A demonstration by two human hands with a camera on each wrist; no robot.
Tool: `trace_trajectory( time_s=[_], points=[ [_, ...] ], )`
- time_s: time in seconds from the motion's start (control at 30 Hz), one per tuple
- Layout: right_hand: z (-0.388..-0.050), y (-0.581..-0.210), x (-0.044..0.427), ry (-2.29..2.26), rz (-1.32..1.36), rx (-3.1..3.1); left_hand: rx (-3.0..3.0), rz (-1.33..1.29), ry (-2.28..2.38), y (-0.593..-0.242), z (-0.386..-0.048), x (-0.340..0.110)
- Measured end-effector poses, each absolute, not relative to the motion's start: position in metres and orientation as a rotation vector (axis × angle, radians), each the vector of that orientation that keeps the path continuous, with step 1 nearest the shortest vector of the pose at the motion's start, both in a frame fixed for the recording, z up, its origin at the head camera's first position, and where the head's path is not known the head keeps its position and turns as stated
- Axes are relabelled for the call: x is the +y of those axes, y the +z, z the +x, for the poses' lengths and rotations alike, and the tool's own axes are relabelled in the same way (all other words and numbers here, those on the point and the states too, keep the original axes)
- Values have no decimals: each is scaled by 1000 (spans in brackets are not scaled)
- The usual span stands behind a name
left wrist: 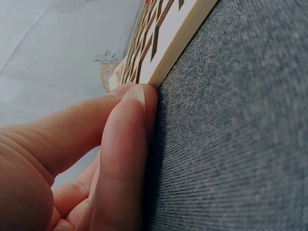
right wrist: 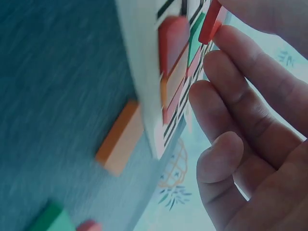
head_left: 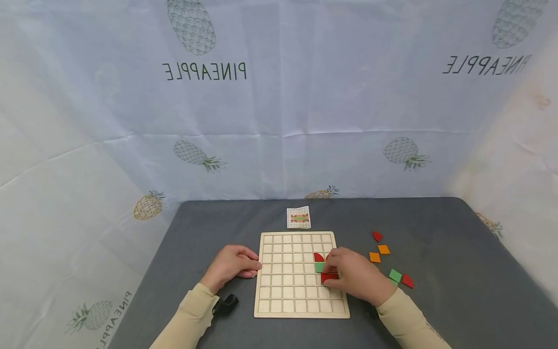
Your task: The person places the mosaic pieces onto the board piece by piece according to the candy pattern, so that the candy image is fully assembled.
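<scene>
A light wooden grid board [head_left: 283, 293] lies on the dark table. At its left edge my left hand [head_left: 233, 262] holds the rim, with thumb and forefinger [left wrist: 126, 132] meeting there. Over the board's right side my right hand [head_left: 359, 274] pinches a red tile [right wrist: 211, 23] between thumb and forefinger, its other fingers loosely bent. Tiles sit in the grid beneath that hand: a red curved-edged one [head_left: 318, 257], a green one [head_left: 319, 267], and an orange one [right wrist: 174, 76]. The right hand partly hides this group.
To the right of the board lie loose orange tiles [head_left: 374, 257], green tiles [head_left: 395, 275] and red tiles [head_left: 407, 280]. A small pattern card [head_left: 298, 217] lies behind the board. A black strap-like object [head_left: 227, 304] is by the left wrist. A pineapple-print cloth [head_left: 279, 102] hangs behind the table.
</scene>
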State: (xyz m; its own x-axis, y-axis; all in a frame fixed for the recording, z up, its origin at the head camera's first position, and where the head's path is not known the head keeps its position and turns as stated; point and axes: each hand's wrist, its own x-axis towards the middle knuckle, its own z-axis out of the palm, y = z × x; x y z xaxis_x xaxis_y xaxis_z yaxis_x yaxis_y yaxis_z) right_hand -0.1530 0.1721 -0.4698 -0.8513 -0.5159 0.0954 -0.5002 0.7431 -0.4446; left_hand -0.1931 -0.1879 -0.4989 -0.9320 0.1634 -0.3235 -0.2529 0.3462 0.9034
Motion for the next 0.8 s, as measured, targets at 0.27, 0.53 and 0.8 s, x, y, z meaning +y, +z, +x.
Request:
trace_trajectory(
  time_s=[0.27, 0.53, 0.8],
  points=[
    [-154, -476, 165, -699, -838, 2922, 2266, -75, 1608, -500, -194, -186],
    [-154, -478, 163, -695, -843, 2907, 2258, -67, 1618, -501, -193, -188],
    [-156, -481, 161, -683, -860, 2910, 2250, -80, 1619, -501, -194, -187]
  ],
)
